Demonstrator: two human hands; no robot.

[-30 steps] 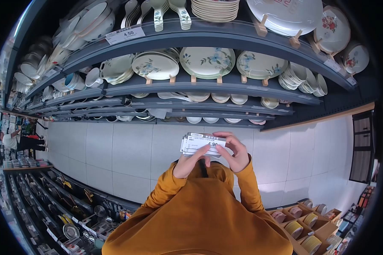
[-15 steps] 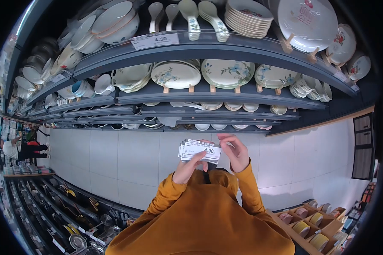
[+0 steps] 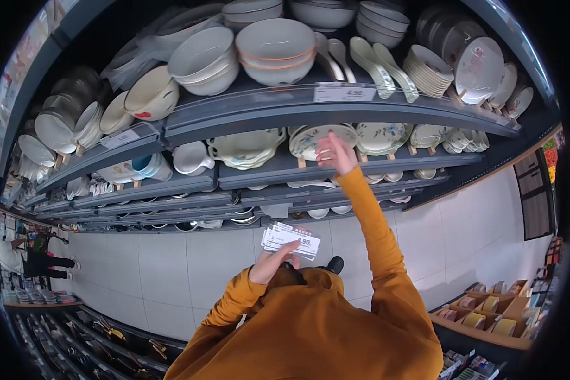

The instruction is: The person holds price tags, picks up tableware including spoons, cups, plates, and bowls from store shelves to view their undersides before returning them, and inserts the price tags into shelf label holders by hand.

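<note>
My left hand (image 3: 274, 261) is closed on a stack of price labels (image 3: 286, 239), with the thumb across the front one, which reads 4.90. My right hand (image 3: 337, 156) is stretched out toward the second shelf, its fingers extended with nothing visible in them. Behind the fingers stand flower-patterned plates (image 3: 307, 143), partly covered by the hand. Whether the fingertips touch them I cannot tell. A white shelf label (image 3: 344, 94) reading 4.50 is fixed to the upper shelf edge, above that hand.
Stacked bowls (image 3: 275, 50), ceramic spoons (image 3: 370, 66) and small plates (image 3: 427, 68) line the upper shelf (image 3: 253, 117). Cups and dishes fill the lower shelves. A wooden display box (image 3: 487, 316) holds rolls at lower right. Another person (image 3: 35, 258) stands at far left.
My right hand has left the labels and reached up and forward to the plate shelf. The labels stay in my left hand. The view has shifted, bringing more bowls into sight.
</note>
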